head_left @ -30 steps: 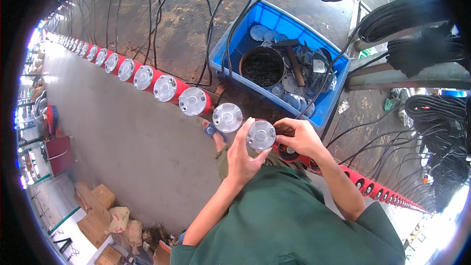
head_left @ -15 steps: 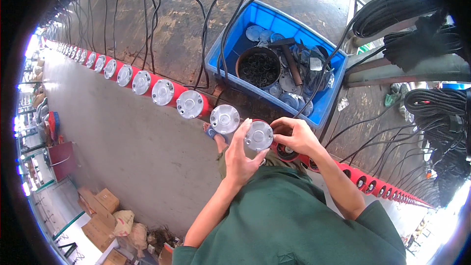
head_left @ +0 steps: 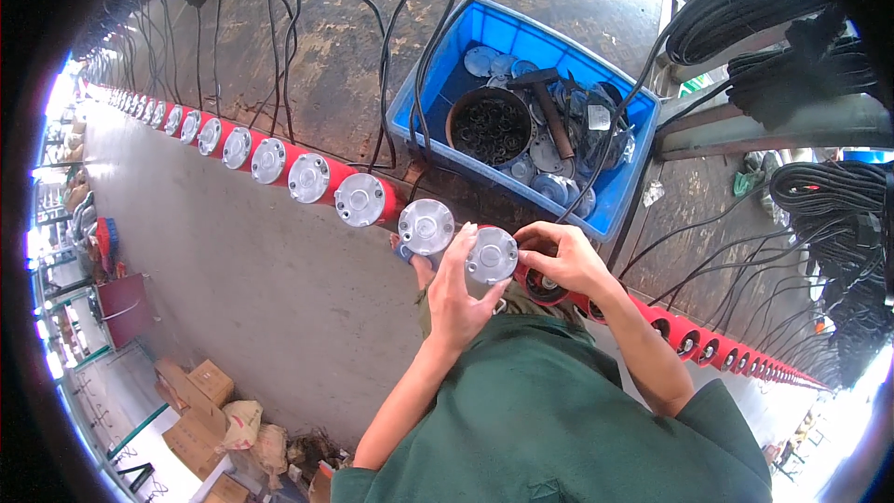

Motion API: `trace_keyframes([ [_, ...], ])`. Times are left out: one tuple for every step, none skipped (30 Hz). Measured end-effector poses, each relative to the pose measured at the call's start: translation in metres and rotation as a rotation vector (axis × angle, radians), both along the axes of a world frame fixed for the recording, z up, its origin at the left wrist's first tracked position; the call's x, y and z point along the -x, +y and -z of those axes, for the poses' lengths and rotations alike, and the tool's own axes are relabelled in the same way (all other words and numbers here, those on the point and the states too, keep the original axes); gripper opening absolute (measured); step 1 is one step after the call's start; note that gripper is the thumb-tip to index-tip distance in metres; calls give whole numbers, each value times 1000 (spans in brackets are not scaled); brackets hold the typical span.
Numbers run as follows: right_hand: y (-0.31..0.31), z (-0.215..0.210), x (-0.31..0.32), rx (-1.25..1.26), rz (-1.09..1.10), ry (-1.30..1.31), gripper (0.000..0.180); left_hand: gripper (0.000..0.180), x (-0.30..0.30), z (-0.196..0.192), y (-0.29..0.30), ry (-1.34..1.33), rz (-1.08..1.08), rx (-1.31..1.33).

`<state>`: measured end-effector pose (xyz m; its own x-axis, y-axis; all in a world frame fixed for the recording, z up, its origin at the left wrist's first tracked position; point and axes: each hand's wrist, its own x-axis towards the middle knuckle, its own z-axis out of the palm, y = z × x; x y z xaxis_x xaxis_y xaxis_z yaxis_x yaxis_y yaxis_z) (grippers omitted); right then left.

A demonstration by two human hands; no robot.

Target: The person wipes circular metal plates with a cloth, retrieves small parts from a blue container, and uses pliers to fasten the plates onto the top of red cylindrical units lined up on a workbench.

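Observation:
A clear round plastic cover [head_left: 492, 255] sits in front of my body, at one spot in a long row of red cylinders. My left hand [head_left: 453, 293] grips it from the left, with the fingers along its upper left edge and the thumb under its lower edge. The fingers of my right hand [head_left: 570, 261] are bent and pinched at the cover's right rim; what lies under them is partly hidden. Left of my hands is another clear cover [head_left: 426, 226], seated in the row. Just right of the held one, an uncovered red cylinder [head_left: 542, 287] shows its dark inside.
Beyond the row stands a blue crate [head_left: 407, 112] with a round container of small black parts [head_left: 491, 126], a hammer [head_left: 553, 116] and loose clear covers. Black cables [head_left: 386, 65] run across the worn table [head_left: 307, 56]. Cardboard boxes [head_left: 196, 438] lie on the floor, lower left.
Both hands stay at the same cover with almost the same grip. The whole view has shifted very slightly.

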<state>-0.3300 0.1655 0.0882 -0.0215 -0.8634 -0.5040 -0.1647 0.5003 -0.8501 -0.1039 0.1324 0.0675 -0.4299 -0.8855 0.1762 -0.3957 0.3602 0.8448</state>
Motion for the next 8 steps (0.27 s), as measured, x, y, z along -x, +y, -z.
trace_keyframes([
  [0,1,1,0,-5,-6,27,87,0,0,1,-9,1,2],
  [0,1,1,0,-11,-11,27,87,0,1,1,-19,0,2],
  [1,1,2,-4,-6,-14,27,87,0,2,2,-29,0,3],
  [1,2,2,-8,-3,-16,27,87,0,3,2,-32,2,-1],
  [2,2,2,-12,1,-20,27,87,-1,5,2,-36,5,-5],
  [3,3,2,1,5,-15,28,87,-2,7,3,-41,6,-9],
  [3,3,3,17,8,-9,30,88,-3,9,2,-30,10,-24],
  [3,4,3,22,12,-5,31,89,-5,12,1,-19,15,-40],
])
